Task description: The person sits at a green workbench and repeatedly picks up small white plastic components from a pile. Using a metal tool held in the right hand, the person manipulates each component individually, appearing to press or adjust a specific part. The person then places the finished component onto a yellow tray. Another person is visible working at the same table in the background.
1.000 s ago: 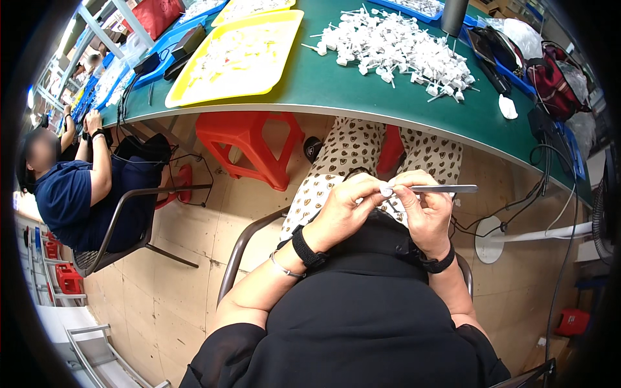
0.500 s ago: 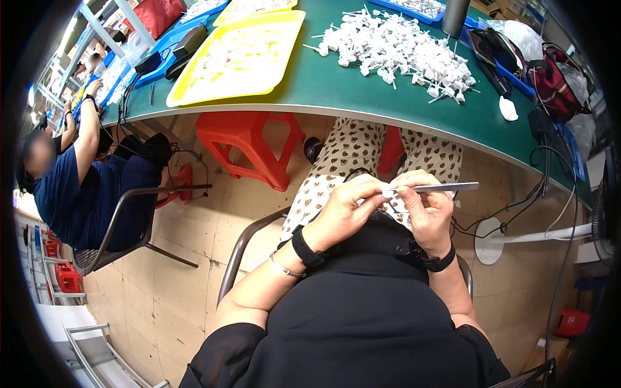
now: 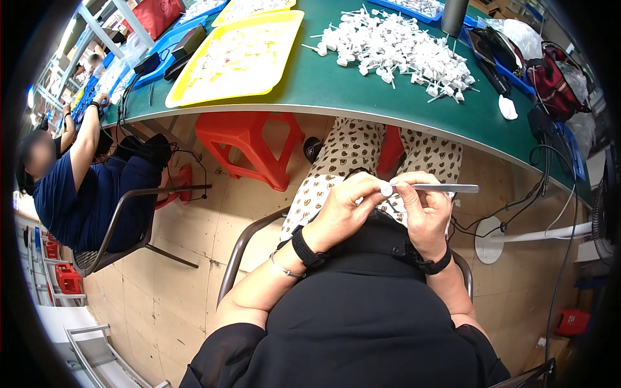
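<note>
Above my lap, my left hand [image 3: 349,204] pinches a small round white plastic part [image 3: 387,189] between thumb and fingertips. Facing it, my right hand [image 3: 424,210] is closed on a slim grey metal tool [image 3: 453,188] that looks like tweezers. Its broad end sticks out to the right, and its other end points at the white part; the very tip is too small to make out. Both hands are close together, short of the table edge. On the green table [image 3: 310,84] beyond them lies a loose pile of white plastic parts [image 3: 394,48] with thin stems.
A yellow tray [image 3: 284,71] holding small parts sits at the table's left front. Blue trays [image 3: 427,16], a grey cylinder [image 3: 455,18] and a dark red bag [image 3: 556,81] stand farther back. A red stool [image 3: 249,145] is under the table. A seated person [image 3: 97,187] works at left.
The white part has turned slightly, its round face showing more plainly between my hands. My right fingers and the metal tool have shifted a little. The person at left has lowered a hand toward the table.
</note>
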A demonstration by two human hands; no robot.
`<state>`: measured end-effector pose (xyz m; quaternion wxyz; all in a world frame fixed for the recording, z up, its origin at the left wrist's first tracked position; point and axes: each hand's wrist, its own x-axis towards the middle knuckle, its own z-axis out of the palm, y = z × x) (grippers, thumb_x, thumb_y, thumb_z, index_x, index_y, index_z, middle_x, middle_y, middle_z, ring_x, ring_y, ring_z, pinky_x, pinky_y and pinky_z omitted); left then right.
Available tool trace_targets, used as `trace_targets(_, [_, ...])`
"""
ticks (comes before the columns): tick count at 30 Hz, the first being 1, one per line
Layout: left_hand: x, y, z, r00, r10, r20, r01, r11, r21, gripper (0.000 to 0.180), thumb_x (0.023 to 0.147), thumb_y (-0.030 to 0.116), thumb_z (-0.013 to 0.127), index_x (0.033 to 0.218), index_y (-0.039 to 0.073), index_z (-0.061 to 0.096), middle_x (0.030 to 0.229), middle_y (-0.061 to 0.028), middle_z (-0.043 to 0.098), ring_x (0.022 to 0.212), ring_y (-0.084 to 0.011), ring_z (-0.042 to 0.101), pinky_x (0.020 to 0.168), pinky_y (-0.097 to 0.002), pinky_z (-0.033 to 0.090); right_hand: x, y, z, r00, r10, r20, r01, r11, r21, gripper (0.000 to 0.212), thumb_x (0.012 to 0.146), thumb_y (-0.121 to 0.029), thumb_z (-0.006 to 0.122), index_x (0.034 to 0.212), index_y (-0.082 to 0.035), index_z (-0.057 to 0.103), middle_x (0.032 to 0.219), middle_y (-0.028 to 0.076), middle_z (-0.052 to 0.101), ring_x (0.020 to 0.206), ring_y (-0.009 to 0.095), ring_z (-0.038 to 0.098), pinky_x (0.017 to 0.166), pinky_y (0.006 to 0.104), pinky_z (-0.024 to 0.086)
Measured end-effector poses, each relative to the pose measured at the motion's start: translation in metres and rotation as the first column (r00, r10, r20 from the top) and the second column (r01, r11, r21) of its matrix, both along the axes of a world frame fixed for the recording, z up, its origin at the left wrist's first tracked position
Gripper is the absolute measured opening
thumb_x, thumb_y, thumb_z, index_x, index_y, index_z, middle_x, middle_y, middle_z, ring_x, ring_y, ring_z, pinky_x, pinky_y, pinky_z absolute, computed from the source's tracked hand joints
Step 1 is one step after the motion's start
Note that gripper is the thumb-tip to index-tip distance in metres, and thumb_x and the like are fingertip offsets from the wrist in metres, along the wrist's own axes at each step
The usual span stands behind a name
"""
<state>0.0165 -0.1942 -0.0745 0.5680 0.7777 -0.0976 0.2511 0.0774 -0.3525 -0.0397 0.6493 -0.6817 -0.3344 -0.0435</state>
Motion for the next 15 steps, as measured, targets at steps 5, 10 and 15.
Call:
trace_targets(5, [0.0005,-0.0002,-0.0008,1.0,0.002,0.014,-0.002,1.0,0.003,0.013,0.09,-0.003,0.07,0.102,0.001,0.071,0.092,-0.0095,0.07,0.083,-0.0213,0.068,0.074,-0.0306,0.054,0.0016,-0.0009,0.0016,0.999,0.012,0.036,-0.011,1.0,-0.02,0.006,0.096,-0.004,0.068,0.095,0.002,0.068,0.081,0.004,0.065,0.06,0.009,0.057,0.053,0.0238,0.044])
trace_targets(10, [0.0008,-0.0002,-0.0014,1.0,0.01,0.014,-0.011,0.999,0.031,0.013,0.09,-0.002,0.07,0.102,0.002,0.071,0.091,-0.0099,0.07,0.082,-0.022,0.068,0.073,-0.0309,0.054,0.0032,-0.0017,0.0028,0.995,0.004,0.096,0.0,0.999,-0.05,0.005,0.095,-0.003,0.068,0.092,0.002,0.068,0.081,0.006,0.066,0.058,0.009,0.058,0.052,0.0244,0.044])
trace_targets(15, [0.0008,-0.0002,-0.0003,1.0,0.01,0.023,-0.011,0.999,0.03,0.014,0.089,-0.003,0.071,0.102,0.001,0.071,0.09,-0.0098,0.07,0.081,-0.022,0.067,0.071,-0.0312,0.053,0.0015,-0.0001,0.0045,0.997,-0.01,0.07,0.013,0.999,-0.042,0.006,0.095,-0.003,0.068,0.093,0.002,0.068,0.079,0.005,0.066,0.058,0.009,0.058,0.052,0.0242,0.045])
